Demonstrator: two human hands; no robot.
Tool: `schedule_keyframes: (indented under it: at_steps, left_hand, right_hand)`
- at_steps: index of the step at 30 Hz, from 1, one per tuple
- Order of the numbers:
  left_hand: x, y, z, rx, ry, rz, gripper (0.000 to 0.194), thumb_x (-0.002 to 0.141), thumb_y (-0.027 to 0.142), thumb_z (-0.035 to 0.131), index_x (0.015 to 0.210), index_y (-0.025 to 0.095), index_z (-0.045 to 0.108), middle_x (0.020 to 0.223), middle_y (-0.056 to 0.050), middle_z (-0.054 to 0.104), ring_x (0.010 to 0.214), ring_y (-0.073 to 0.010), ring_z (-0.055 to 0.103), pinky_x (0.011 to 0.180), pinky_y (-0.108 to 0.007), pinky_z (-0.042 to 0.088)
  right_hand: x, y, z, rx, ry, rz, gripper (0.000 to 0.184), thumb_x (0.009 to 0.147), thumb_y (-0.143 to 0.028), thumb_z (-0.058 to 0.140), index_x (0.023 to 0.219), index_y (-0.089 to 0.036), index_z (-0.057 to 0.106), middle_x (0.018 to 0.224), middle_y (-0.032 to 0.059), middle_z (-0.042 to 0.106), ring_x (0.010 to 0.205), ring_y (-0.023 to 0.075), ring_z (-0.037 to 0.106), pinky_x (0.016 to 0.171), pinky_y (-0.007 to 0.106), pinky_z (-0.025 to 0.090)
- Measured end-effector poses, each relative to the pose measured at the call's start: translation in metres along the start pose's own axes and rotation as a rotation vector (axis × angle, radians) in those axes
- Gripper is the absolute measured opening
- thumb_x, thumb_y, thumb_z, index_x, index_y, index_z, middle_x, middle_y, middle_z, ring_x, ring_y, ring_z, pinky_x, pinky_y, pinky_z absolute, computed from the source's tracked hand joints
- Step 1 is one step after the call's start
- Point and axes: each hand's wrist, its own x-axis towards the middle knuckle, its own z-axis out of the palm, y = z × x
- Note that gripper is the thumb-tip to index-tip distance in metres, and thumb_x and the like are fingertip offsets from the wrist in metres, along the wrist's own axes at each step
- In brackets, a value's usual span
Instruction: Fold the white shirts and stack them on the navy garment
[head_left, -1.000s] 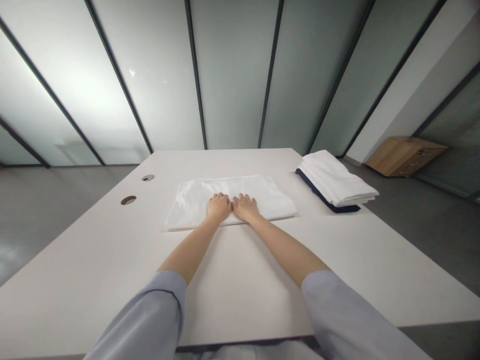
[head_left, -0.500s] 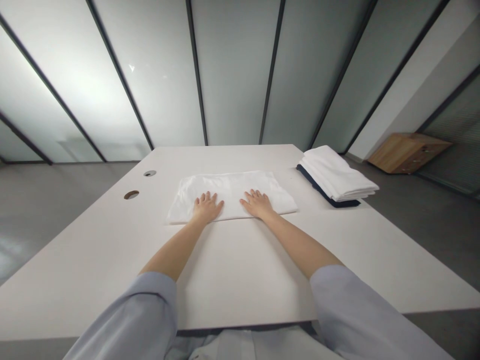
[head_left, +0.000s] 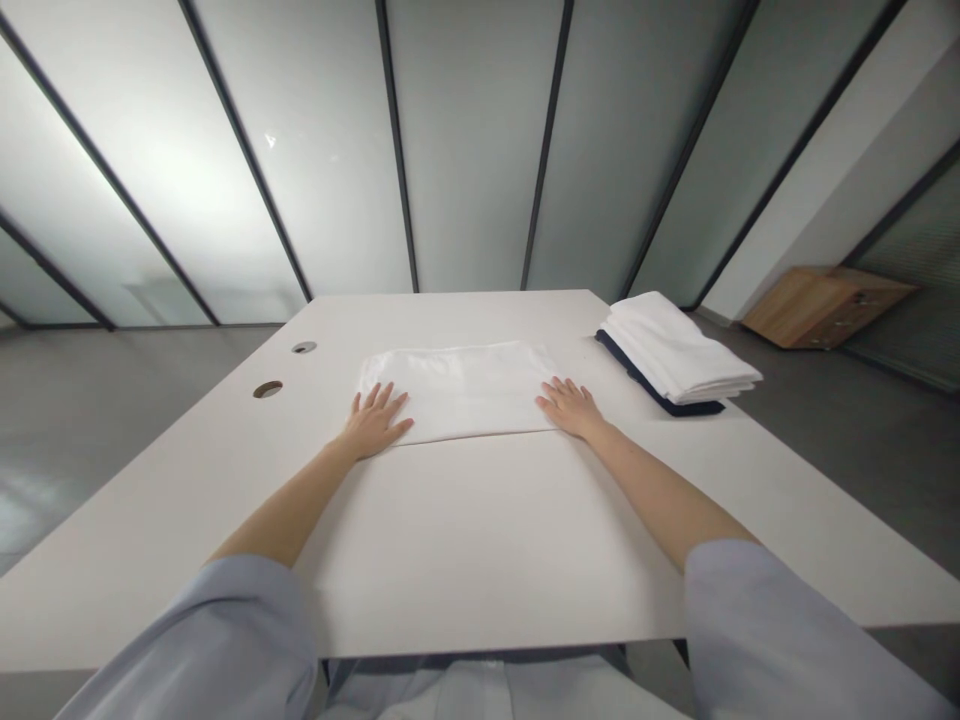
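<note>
A white folded cloth (head_left: 469, 390) lies flat on the table in front of me, its near edge running almost straight across. My left hand (head_left: 375, 422) rests palm down on its left end, fingers spread and pointing away from me. On the right end lies my right hand (head_left: 570, 405), also flat with the fingers apart. Neither hand grips anything. The cloth's near corners are covered by the hands.
The white table (head_left: 480, 550) has two round holes near its left edge, one with a grey cover (head_left: 304, 347). At the right edge a stack of folded white cloth (head_left: 679, 350) sits on a dark navy cloth (head_left: 637, 375). A wooden cabinet (head_left: 821, 305) stands on the floor beyond.
My hands have slid apart over the white cloth, the left one leftward and the right one rightward, from nearer its middle to its two ends. The stack at the right has stayed put.
</note>
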Motion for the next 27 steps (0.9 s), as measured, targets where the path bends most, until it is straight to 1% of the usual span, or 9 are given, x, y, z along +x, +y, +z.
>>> schedule_keyframes:
  at_steps: [3,6,8,12,17,19,23,25,27]
  left_hand:
    - [0.001,0.008,0.0,-0.004,0.055,0.241,0.059,0.094,0.056,0.033,0.147,0.029,0.038,0.158,-0.006,0.024,0.146,-0.0279,0.015,0.117,-0.049,0.008]
    - [0.006,0.019,0.002,-0.077,-0.03,0.305,0.057,0.096,0.051,0.029,0.148,0.029,0.035,0.157,-0.006,0.026,0.145,-0.0244,0.021,0.117,-0.045,0.013]
    - [0.013,0.026,0.003,-0.132,-0.086,0.248,0.058,0.096,0.051,0.027,0.149,0.028,0.033,0.157,-0.006,0.025,0.145,-0.0244,0.022,0.116,-0.045,0.015]
    - [0.028,0.045,0.006,-0.182,-0.086,0.071,0.057,0.096,0.05,0.029,0.148,0.027,0.034,0.157,-0.008,0.025,0.145,-0.027,0.021,0.114,-0.049,0.016]
    - [0.042,0.089,0.0,-0.111,-0.06,-0.198,0.06,0.095,0.048,0.028,0.148,0.02,0.032,0.154,-0.017,0.029,0.14,-0.0341,0.027,0.108,-0.055,0.024]
    - [0.041,0.11,-0.006,-0.082,-0.063,-0.221,0.062,0.094,0.051,0.03,0.146,0.016,0.036,0.148,-0.022,0.037,0.134,-0.0377,0.035,0.102,-0.055,0.032]
    - [0.029,0.145,-0.017,-0.08,-0.042,0.008,0.065,0.089,0.062,0.035,0.13,0.015,0.054,0.127,-0.021,0.056,0.121,-0.0364,0.048,0.098,-0.05,0.036]
    - [0.024,0.152,-0.022,-0.112,-0.043,0.163,0.062,0.088,0.064,0.038,0.121,0.017,0.061,0.12,-0.017,0.061,0.116,-0.0329,0.053,0.099,-0.047,0.036]
    - [0.025,0.149,-0.027,-0.228,-0.111,0.314,0.055,0.089,0.061,0.038,0.115,0.02,0.065,0.114,-0.012,0.066,0.109,-0.0279,0.058,0.098,-0.041,0.039]
  right_hand:
    - [0.014,0.005,-0.003,0.007,0.034,0.024,0.064,0.094,-0.057,0.03,0.145,-0.02,0.04,0.156,0.0126,0.027,0.143,0.032,0.019,0.114,0.051,0.012]
    - [0.028,0.005,-0.009,0.014,0.132,0.107,0.065,0.092,-0.053,0.041,0.142,-0.012,0.042,0.153,0.0203,0.029,0.142,0.0359,0.018,0.113,0.054,0.011]
    - [0.033,-0.004,-0.012,0.001,0.229,0.101,0.059,0.091,-0.043,0.047,0.14,-0.011,0.043,0.151,0.021,0.032,0.141,0.0358,0.02,0.112,0.054,0.011]
    - [0.03,-0.039,-0.017,0.018,0.359,-0.059,0.047,0.088,-0.029,0.05,0.133,-0.015,0.051,0.14,0.0173,0.046,0.132,0.032,0.036,0.109,0.047,0.022]
    - [0.02,-0.077,-0.016,0.124,0.25,-0.073,0.032,0.092,-0.033,0.044,0.107,-0.017,0.068,0.112,0.0129,0.064,0.108,0.0274,0.054,0.094,0.038,0.037]
    - [0.02,-0.081,-0.014,0.162,0.197,-0.037,0.035,0.094,-0.036,0.042,0.101,-0.018,0.071,0.108,0.0122,0.066,0.105,0.0266,0.056,0.09,0.037,0.039]
    - [0.024,-0.072,-0.011,0.206,0.188,0.1,0.045,0.095,-0.043,0.036,0.099,-0.018,0.073,0.112,0.0148,0.064,0.106,0.0286,0.056,0.09,0.038,0.039]
    - [0.026,-0.065,-0.011,0.209,0.176,0.176,0.047,0.095,-0.045,0.035,0.099,-0.017,0.073,0.112,0.0158,0.064,0.107,0.0298,0.056,0.091,0.04,0.039]
    - [0.026,-0.059,-0.012,0.209,0.169,0.227,0.044,0.093,-0.044,0.039,0.099,-0.016,0.072,0.113,0.0155,0.064,0.108,0.0303,0.056,0.091,0.041,0.039]
